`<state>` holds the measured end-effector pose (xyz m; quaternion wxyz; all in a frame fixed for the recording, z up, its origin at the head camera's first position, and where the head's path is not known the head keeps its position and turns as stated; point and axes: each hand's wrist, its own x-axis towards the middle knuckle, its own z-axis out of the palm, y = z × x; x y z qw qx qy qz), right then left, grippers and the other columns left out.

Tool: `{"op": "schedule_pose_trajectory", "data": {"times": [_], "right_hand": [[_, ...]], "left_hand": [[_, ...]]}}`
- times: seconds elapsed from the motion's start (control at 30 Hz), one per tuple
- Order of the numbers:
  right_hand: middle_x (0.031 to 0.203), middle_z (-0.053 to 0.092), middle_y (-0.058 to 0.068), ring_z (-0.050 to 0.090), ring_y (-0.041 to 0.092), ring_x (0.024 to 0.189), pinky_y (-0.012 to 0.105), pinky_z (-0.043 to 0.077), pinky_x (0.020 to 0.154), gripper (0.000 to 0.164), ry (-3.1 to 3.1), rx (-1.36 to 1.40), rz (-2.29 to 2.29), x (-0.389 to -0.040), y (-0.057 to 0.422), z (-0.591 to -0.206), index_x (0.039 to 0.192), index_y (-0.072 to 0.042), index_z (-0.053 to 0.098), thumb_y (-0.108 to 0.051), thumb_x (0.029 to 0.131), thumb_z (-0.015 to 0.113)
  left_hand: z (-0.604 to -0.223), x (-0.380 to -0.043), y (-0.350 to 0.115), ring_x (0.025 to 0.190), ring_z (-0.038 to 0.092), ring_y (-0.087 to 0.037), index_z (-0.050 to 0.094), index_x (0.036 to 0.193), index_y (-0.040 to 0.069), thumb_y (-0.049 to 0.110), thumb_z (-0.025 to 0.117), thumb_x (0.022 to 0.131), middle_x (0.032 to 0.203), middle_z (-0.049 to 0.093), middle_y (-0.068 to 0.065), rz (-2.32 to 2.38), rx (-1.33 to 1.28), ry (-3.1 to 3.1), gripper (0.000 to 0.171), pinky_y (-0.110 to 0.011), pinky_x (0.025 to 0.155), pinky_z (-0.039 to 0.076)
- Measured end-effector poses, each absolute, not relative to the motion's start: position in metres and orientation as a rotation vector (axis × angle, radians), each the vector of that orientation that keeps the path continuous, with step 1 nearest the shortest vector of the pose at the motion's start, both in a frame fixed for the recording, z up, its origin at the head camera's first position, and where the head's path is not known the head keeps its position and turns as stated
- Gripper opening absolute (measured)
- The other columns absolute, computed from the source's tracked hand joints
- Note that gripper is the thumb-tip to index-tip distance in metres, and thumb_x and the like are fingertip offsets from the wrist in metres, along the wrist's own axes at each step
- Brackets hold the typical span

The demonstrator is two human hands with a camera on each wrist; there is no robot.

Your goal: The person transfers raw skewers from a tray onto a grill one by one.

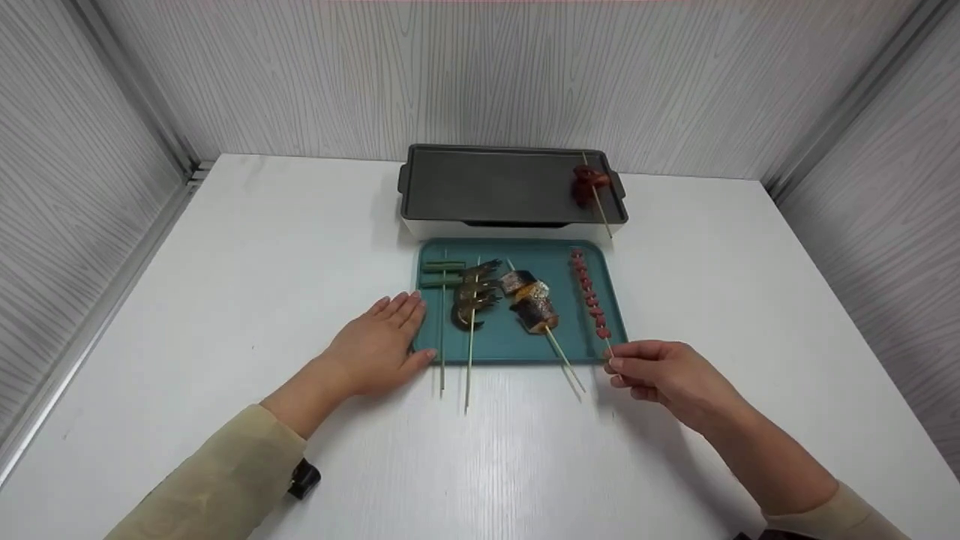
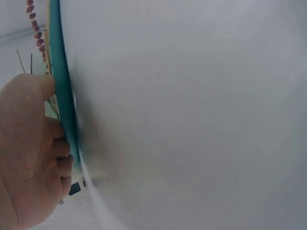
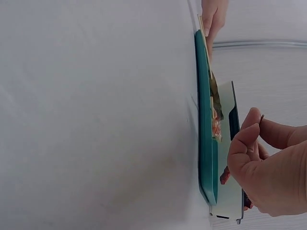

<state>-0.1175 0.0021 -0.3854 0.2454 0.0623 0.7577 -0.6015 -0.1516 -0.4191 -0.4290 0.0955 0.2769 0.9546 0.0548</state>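
Note:
My right hand (image 1: 667,375) pinches the stick end of a skewer of small red pieces (image 1: 587,289) between thumb and fingers. This skewer lies over the right side of a teal tray (image 1: 510,346). My left hand (image 1: 379,349) rests at the tray's left edge, fingers straight, with the thumb (image 2: 45,86) at the rim. Nearest to it on the tray are a skewer of green stalk pieces (image 1: 444,267) and a shrimp skewer (image 1: 472,300). Between those and the red skewer lies one with thick, dark-skinned chunks (image 1: 534,307).
Behind the tray stands a dark grill plate (image 1: 487,187) on a white base. A dark red skewer (image 1: 591,184) lies at its right end, stick over the front edge. Several stick ends stick out past the tray's front. Pale panels (image 1: 495,75) enclose the white table (image 1: 300,225).

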Motion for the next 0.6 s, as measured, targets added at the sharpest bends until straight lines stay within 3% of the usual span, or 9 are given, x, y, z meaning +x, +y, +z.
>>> {"op": "schedule_pose_trajectory", "data": {"times": [0.6], "right_hand": [[0.118, 0.075, 0.010, 0.073, 0.017, 0.100, 0.026, 0.058, 0.086, 0.043, 2.113, 0.113, -1.599, -0.108, 0.002, -0.367, 0.137, 0.006, 0.067, -0.022, 0.105, 0.071]], "left_hand": [[-0.429, -0.151, -0.420, 0.160, 0.020, -0.041, 0.026, 0.163, -0.011, 0.048, 0.039, 0.114, 0.171, 0.023, -0.028, 0.168, 0.825, 2.823, 0.078, -0.054, 0.130, 0.017]]}}
